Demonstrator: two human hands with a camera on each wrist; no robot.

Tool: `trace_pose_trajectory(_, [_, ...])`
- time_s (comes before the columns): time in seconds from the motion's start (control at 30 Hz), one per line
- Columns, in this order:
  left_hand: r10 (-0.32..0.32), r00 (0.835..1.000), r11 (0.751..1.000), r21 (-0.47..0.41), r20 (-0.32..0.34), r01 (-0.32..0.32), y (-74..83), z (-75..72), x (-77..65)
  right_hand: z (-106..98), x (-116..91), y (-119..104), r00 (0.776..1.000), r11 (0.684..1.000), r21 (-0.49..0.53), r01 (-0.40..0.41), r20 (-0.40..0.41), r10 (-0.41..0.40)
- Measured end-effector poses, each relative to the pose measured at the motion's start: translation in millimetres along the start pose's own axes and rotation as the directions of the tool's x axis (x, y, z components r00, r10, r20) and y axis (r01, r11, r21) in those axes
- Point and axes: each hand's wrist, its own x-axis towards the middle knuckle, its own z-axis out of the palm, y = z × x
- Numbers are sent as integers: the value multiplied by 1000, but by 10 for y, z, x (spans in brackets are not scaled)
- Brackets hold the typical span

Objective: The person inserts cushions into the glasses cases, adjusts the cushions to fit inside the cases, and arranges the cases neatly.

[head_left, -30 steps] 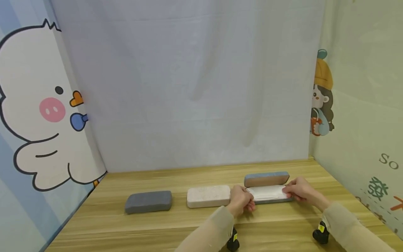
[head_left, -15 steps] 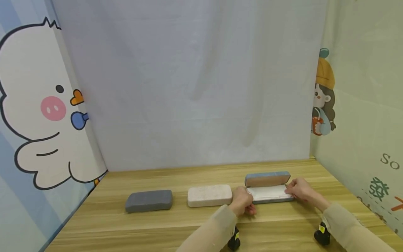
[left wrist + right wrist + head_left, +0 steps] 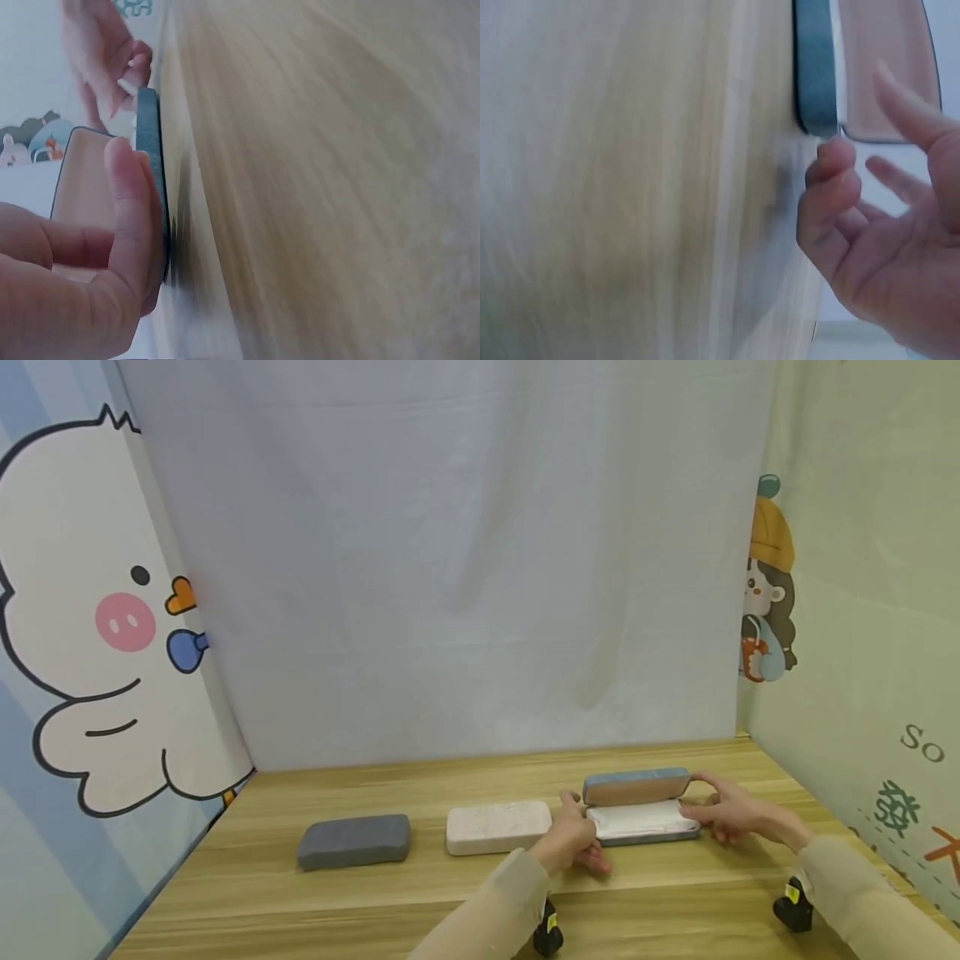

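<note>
A blue glasses case [image 3: 651,839] lies on the table at the right in the head view. Its lid [image 3: 636,788] stands raised at the back, showing a tan lining [image 3: 889,52]. A folded white cloth [image 3: 637,818] fills the bottom half. At the case's left end is my left hand [image 3: 567,841], index finger reaching up beside the lid and the other fingers close to the bottom half. My right hand [image 3: 731,814] is at the opposite end, fingers spread, thumb over the cloth's edge and one finger near the lid's corner. Neither hand grips anything.
Left of the open case lie a closed white case [image 3: 498,827] and, farther left, a closed dark grey case [image 3: 354,842]. A white curtain [image 3: 465,610] hangs behind the wooden table [image 3: 360,910], with printed cloth walls on both sides.
Both hands have loosened from the cloth's ends. Their index fingers have lifted toward the lid, and the right hand has shifted slightly right. The case stays in place.
</note>
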Motion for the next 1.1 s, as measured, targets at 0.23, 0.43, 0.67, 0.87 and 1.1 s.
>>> trace_pose_trajectory(0.23, [-30,989,991,-128,147,49,-32,-110,53,-108,11,119,976,995,82,49,206,-65])
trace_pose_trajectory(0.43, [7,984,989,-145,180,19,-58,-69,67,-67,71,215,956,977,189,99,254,-146])
trace_pose_trajectory(0.67, [50,993,992,-119,110,-37,-115,12,43,-63,82,314,948,959,274,70,281,-149])
trace_pose_trajectory(0.87, [30,994,994,-111,107,-18,-99,25,52,-70,86,341,936,953,297,66,313,-163])
trace_pose_trajectory(1.1, [7,992,993,-118,123,8,-72,11,93,-91,82,308,938,953,291,81,301,-172])
